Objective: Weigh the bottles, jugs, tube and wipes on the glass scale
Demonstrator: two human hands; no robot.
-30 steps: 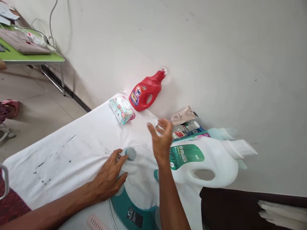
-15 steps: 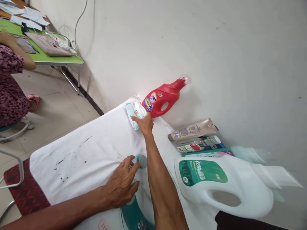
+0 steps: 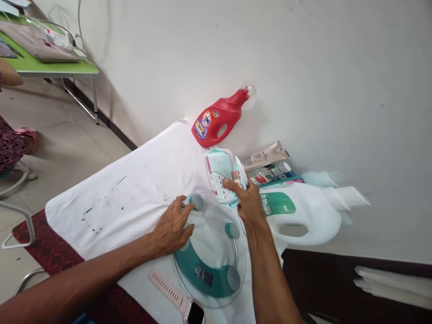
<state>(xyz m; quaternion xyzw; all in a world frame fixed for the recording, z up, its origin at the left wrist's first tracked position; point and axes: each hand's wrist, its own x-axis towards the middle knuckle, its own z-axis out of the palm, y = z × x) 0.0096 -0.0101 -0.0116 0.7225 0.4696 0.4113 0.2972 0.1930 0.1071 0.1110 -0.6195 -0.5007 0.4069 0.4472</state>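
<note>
My right hand grips a pack of wet wipes by its near end, thumb on top, and holds it above the far part of a round glass scale. The pack is pale turquoise and white. My left hand rests on the scale's left edge with its thumb and fingers apart. The scale has a teal band with a lit display whose digits I cannot make out surely. Past the pack, a red detergent bottle stands against the wall.
Right of the scale stand a big white detergent jug, a beige tube and a small clear bottle. A pink smartwatch lies by the scale's near edge. At upper left, a person's arm is beside a green table.
My right hand has lifted the wipes from beside the red bottle and brought them nearer and to the right. My left hand stays on the scale. The view has shifted.
</note>
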